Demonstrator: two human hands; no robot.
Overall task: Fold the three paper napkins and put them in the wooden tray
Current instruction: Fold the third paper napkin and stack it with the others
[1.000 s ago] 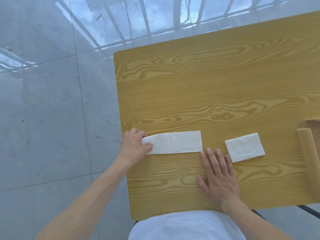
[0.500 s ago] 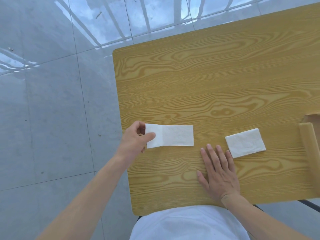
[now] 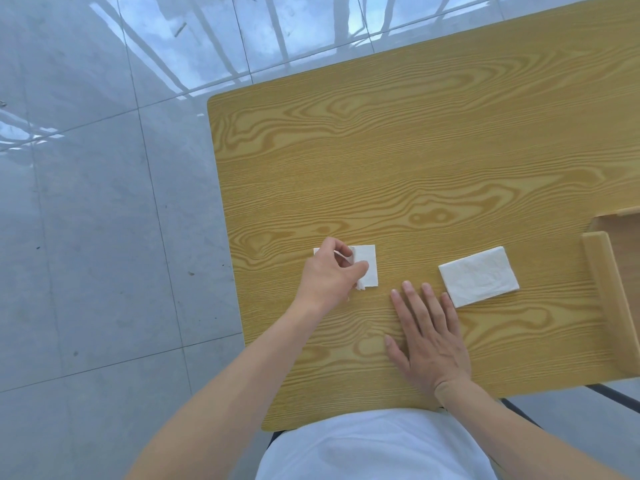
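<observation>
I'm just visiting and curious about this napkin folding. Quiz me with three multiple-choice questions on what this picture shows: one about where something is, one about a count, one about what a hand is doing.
1. Where is the wooden tray?
A. At the table's right edge, partly out of view
B. At the table's far left corner
C. On the floor

2. How many white napkins can be seen on the table?
A. One
B. Two
C. Four

3. What is the right hand doing?
A. Pinching a napkin
B. Lying flat on the table, fingers straight
C. Lifting the tray

Answers:
1. A, its wooden rim shows at the right border of the view.
2. B, one napkin under the left hand is the small napkin, and the folded napkin lies nearer the tray.
3. B, its palm rests on bare wood, holding nothing.
</observation>
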